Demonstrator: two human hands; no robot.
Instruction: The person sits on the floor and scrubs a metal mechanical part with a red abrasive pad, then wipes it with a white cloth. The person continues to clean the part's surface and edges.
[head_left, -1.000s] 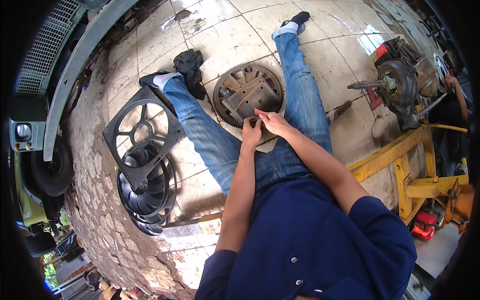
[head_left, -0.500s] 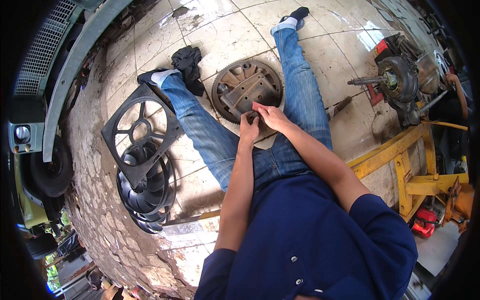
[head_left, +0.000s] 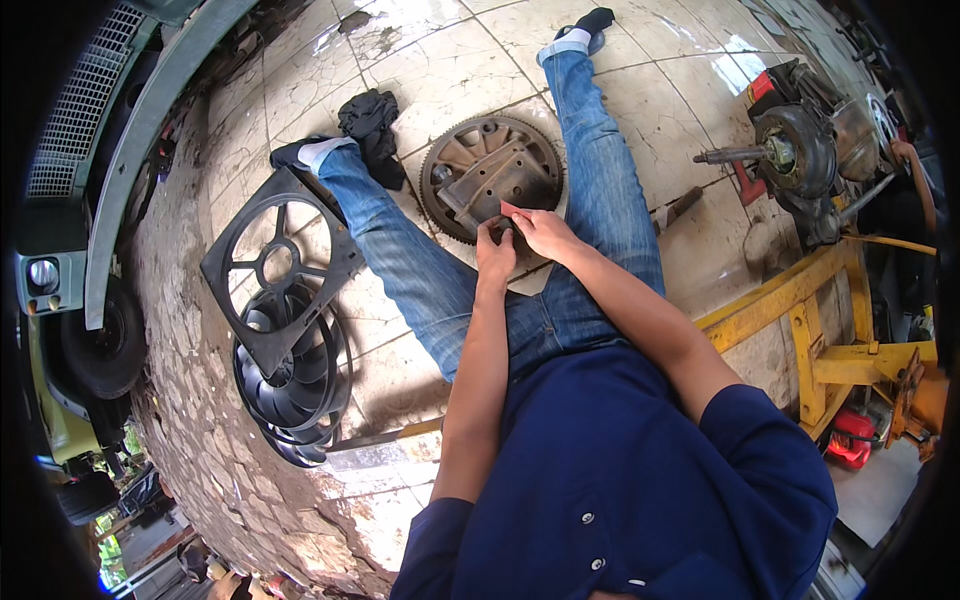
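My right hand (head_left: pixel 545 233) clamps a red piece (head_left: pixel 511 209) pointing forward-left of the grip, long axis partly hidden; whether my adjacent left hand (head_left: pixel 495 256) is closed, I cannot tell.

Navy short-sleeved buttoned shirt (head_left: pixel 630 470), faded blue jeans (head_left: pixel 605 155), dark shoes (head_left: pixel 597 18).

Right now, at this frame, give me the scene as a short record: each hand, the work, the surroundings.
Left hand: pinches a small dark piece, kind unclear
Right hand: holds a flat reddish piece
Between legs: toothed metal wheel with metal plate on top
Person's left: black cloth; black spoked frame overlapping black fan
Person's right: yellow metal stand
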